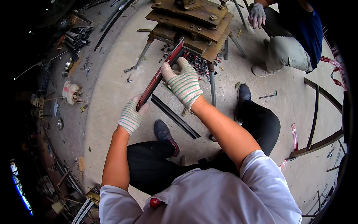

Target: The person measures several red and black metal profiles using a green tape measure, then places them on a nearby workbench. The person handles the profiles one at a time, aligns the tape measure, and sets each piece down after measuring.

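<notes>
Between my two gloved hands is a dark metal profile strip (153,84) with a red film along its face, tilted up toward the right. My left hand (132,115) grips its near lower end. Higher up, my right hand (181,79) closes on it with thumb and fingers. The strip's far end reaches the edge of a stack of brown steel plates (188,22), bolted together on a stand with metal legs. Below my hands, a black grooved profile (176,116) lies on the floor between my shoes.
Small dark and red offcuts (195,61) lie heaped under the stand. At the upper right a person (287,52) with a gloved hand sits or crouches. Curved brown frame pieces (317,143) rest at the right. Stacked metal profiles (76,39) and scattered tools line the left.
</notes>
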